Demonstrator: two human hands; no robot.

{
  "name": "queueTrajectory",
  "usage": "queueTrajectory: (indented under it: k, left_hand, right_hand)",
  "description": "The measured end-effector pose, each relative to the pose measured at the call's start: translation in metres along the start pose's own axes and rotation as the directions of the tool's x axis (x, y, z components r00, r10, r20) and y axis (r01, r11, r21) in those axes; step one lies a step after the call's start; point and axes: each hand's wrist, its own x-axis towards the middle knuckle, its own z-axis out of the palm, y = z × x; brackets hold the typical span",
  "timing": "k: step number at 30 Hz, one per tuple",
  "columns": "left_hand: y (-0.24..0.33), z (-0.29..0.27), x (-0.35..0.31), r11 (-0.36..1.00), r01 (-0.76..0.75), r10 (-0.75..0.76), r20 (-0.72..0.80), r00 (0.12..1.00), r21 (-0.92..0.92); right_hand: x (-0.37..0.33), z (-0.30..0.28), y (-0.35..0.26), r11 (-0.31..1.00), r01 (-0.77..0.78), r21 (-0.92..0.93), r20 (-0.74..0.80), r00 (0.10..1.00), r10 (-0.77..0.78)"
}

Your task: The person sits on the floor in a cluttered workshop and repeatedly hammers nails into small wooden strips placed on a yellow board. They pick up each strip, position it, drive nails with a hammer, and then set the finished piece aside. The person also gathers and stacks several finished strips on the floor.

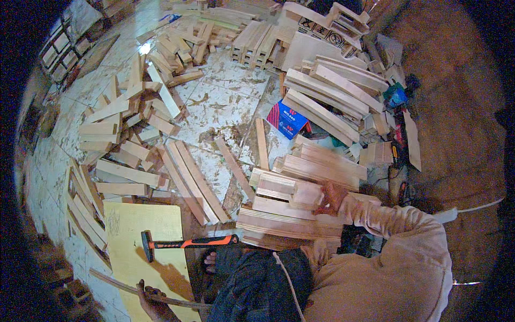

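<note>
Near the lower left, my left hand (153,301) is wrapped round a thin wooden strip (115,282) that lies across the yellow board (161,220). My right hand (331,198) reaches over the stack of grooved wooden pieces, its fingers and thumb around the end of a short wooden piece (306,194); the hand is a little blurred. Beneath it lie more grooved wooden strips (289,225). A hammer (196,242) with an orange and black handle rests with its head over the yellow board, close to my bare foot (210,261).
Loose wooden pieces (129,107) are heaped at the left. Long strips (193,182) lie on the stained tiled floor (214,99). A blue and red box (288,119) sits beside stacked lengths of wood (327,94). A cardboard box (316,40) stands at the back.
</note>
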Motion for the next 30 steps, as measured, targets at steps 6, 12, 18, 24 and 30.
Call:
queueTrajectory:
  k: [6,12,18,24,30]
  left_hand:
    - [0.000,0.000,-0.002,1.000,-0.019,0.019,0.006,1.000,-0.025]
    - [0.008,0.010,-0.007,1.000,-0.005,0.005,-0.040,0.999,0.002]
    - [0.009,0.015,-0.013,1.000,-0.004,0.003,-0.060,0.998,-0.018]
    - [-0.008,0.007,0.011,0.998,0.004,0.013,-0.226,0.974,0.070]
    - [-0.011,-0.008,0.011,0.999,-0.015,0.025,-0.198,0.980,0.051]
  right_hand:
    - [0.031,-0.030,0.041,0.989,-0.072,-0.132,-0.062,0.996,0.065]
    - [0.147,-0.204,0.105,0.925,-0.028,-0.378,-0.493,0.852,-0.175]
    - [0.163,-0.211,0.087,0.846,-0.125,-0.518,-0.628,0.728,-0.276]
    - [0.127,0.002,0.078,0.941,-0.050,-0.336,-0.318,0.946,-0.063]
    - [0.130,-0.001,0.109,0.802,-0.341,-0.491,0.068,0.902,0.426]
